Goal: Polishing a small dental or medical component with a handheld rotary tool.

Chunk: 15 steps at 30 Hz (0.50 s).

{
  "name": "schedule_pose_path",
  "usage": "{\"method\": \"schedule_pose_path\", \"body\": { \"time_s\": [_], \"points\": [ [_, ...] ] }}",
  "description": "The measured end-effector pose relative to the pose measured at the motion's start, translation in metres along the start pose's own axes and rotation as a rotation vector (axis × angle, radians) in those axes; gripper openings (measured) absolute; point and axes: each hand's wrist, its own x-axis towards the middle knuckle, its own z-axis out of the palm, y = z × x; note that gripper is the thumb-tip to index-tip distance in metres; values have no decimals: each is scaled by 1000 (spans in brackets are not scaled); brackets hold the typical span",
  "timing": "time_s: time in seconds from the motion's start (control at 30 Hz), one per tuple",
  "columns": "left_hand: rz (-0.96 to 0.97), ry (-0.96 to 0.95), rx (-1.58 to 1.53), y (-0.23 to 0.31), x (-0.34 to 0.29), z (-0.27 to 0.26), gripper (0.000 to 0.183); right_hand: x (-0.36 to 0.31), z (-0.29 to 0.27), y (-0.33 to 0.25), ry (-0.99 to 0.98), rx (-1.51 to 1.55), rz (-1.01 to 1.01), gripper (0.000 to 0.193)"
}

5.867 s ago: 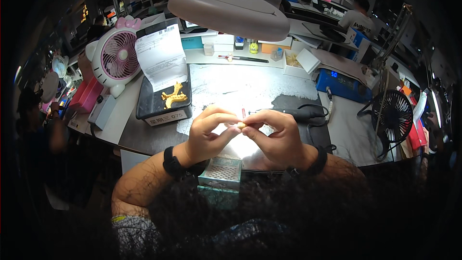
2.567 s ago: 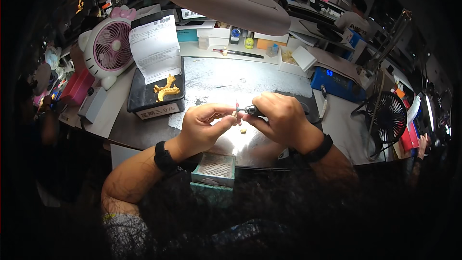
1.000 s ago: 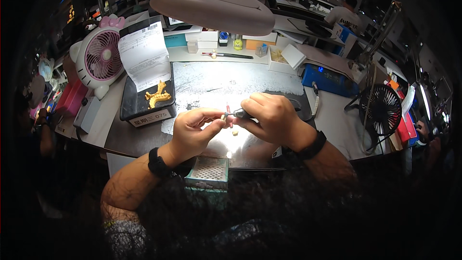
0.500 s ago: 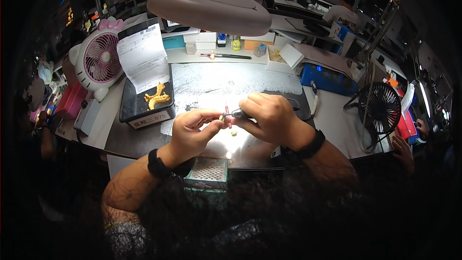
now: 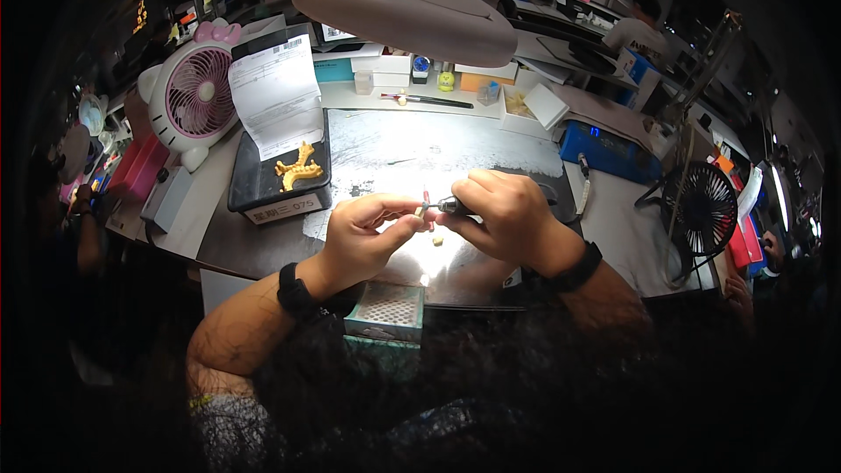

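Over the bright middle of the bench, my left hand (image 5: 372, 229) pinches a small pale tooth-like piece (image 5: 420, 213) between thumb and fingertips. My right hand (image 5: 510, 215) is closed round a dark rotary handpiece (image 5: 449, 206), whose tip points left and meets or almost meets the piece; fingers partly hide the contact. Just below them on the bench lies another small pale piece (image 5: 438, 241). A thin red stick (image 5: 427, 194) shows behind my fingertips. To the left, yellow dental models (image 5: 300, 169) sit in a black tray (image 5: 254, 182) with a paper sheet (image 5: 279, 96) propped up in it.
A large lamp head (image 5: 403, 13) hangs above the bench. A pink and white fan (image 5: 191, 96) stands left, a black fan (image 5: 701, 208) right. A blue control box (image 5: 609, 151), a brush (image 5: 438, 101) and an open white box (image 5: 534, 109) lie behind. A perforated tray (image 5: 385, 308) sits at the front edge.
The whole view has shifted, so everything sits slightly further right. Both hands keep their holds on the piece and the handpiece. The lit digits on the blue box have changed.
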Motion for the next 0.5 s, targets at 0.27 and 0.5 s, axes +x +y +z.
{"method": "schedule_pose_path", "body": {
  "time_s": [0.27,0.5],
  "points": [
    [3,8,27,-2,-1,-1,21,-1,2,2,2,4,-20,33],
    [-5,17,37,-2,0,0,20,-1,1,2,-3,14,-24,32]
  ]
}}
